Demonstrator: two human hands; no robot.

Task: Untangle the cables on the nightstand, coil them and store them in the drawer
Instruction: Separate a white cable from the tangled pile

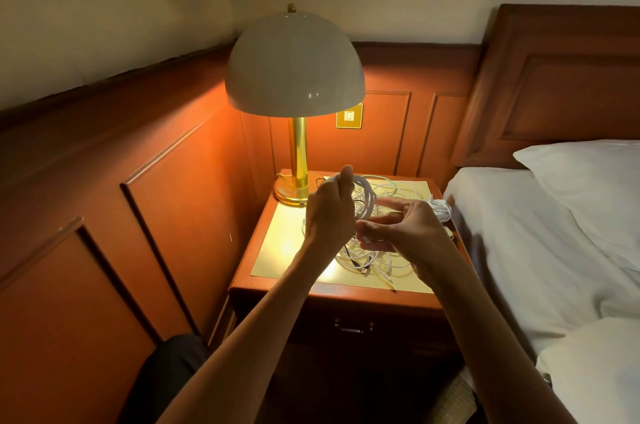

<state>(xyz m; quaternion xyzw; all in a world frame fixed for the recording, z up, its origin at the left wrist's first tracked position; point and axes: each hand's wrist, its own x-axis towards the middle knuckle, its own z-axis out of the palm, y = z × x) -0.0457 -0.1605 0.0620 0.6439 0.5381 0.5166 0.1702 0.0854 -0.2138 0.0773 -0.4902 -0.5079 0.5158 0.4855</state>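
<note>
Two bare hands work above the reddish wooden nightstand worktop [280,226]. Left hand [329,212] clasps a raised coil of white cable [367,195]; right hand [410,234] pinches a strand leading from it. Loose tangled white cables [375,260] lie on the worktop beside a domed brass lamp [294,66]. Front drawer [381,321] is closed.

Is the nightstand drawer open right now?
No, the drawer front sits closed under the nightstand top, and the white cables lie on top.
</note>
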